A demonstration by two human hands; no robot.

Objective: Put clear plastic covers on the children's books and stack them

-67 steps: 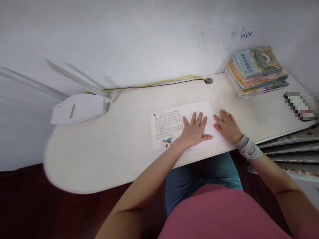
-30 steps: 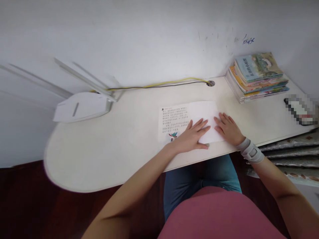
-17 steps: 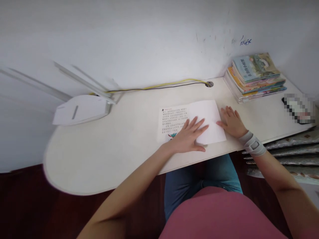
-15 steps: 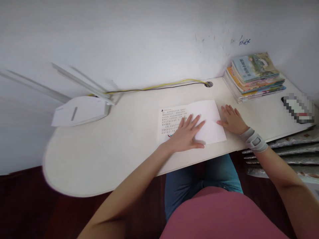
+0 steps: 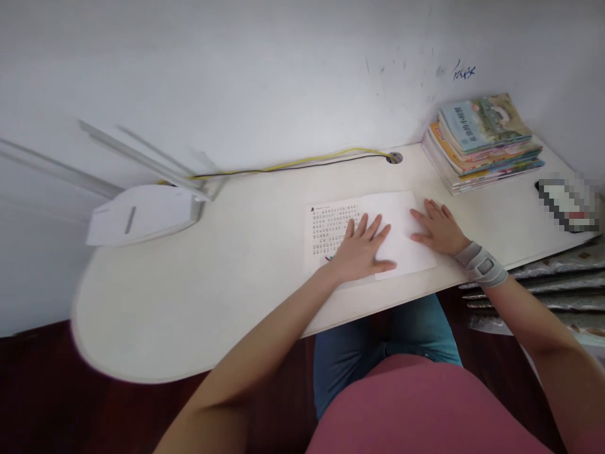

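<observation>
An open booklet [image 5: 401, 217] lies on the white desk [image 5: 189, 302], with printed text on its left page and a blank white right page. My left hand [image 5: 362, 249] rests palm down across the middle of the booklet, fingers spread, covering part of the text and the fold. At the right edge of the blank page is my right hand [image 5: 439, 230], flat with its fingers apart, the fingertips touching or just over the paper. A grey band circles my right wrist. Neither hand grips anything.
A stack of books [image 5: 484, 142] stands at the back right, with a partly pixelated phone-like object [image 5: 567, 205] beside it. A white router [image 5: 142, 214] with long antennas sits at the left. Yellow and black cables [image 5: 283, 167] run along the wall into a desk hole [image 5: 394, 158].
My left hand and the booklet have shifted slightly right. The fingers of my right hand now reach the booklet's right edge. The view has moved a little.
</observation>
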